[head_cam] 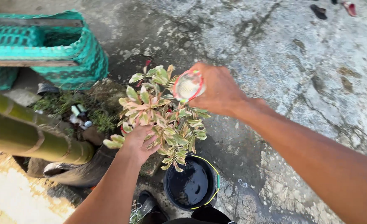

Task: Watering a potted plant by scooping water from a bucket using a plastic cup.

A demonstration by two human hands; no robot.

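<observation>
Above the plant (pixel 160 114), the right hand (pixel 218 89) grips a small clear plastic cup (pixel 188 86), fingers wrapped tight round its body. Cup is tipped well over, long axis near level, mouth facing the camera side and toward the leaves, red-trimmed rim visible. It sits just beside the top shoots on their right, close enough that I can't tell touching from a hair apart.

Left hand (pixel 137 143) comes in from below, fingers curled into the lower foliage, clamped on or pushing a bunch of leaves aside; fingertips are buried, so exact grip unclear. Left is the nearer hand to the stem; right is higher and off to the right.

Plant has pink-and-green mottled leaves and stands upright, its pot hidden by leaves. Black bucket (pixel 191 182) with dark water sits on the wet concrete (pixel 308 62) just below and right of the plant, near the person's feet. Green bamboo pole (pixel 30 132) lies at left, teal net (pixel 67 49) behind it.
</observation>
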